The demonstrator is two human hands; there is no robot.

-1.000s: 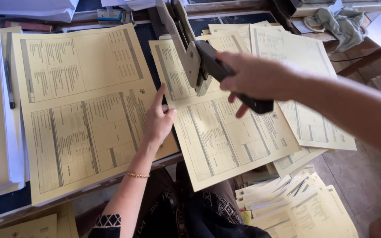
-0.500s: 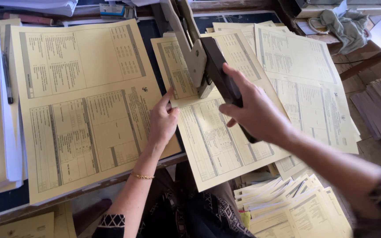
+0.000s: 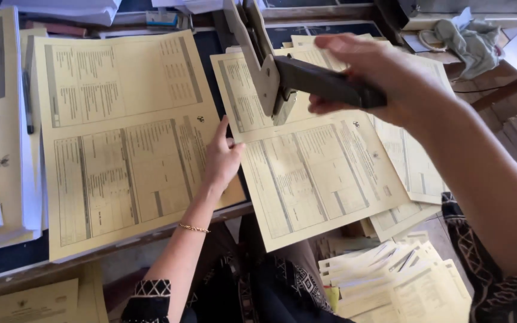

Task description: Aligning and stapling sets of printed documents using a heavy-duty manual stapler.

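Nearest, down by the person's knees, lay one loose heap of folded yellow paper forms [image 3: 396, 281]. Above it, two large yellow printed sheets rested flat: one broad sheet [image 3: 121, 137] on the dark desk [image 3: 7, 260], and one tilted sheet [image 3: 312, 173] hanging past the desk's edge. The left hand [image 3: 221, 158], fingers spread and flat, pressed the tilted sheet's left edge, between the two sheets. The right hand [image 3: 369, 75] was closed round the black handle of one long grey metal stapler [image 3: 282, 75], whose head sat on the tilted sheet's top half. Further back lay more yellow sheets and one crumpled green cloth [image 3: 468, 39].
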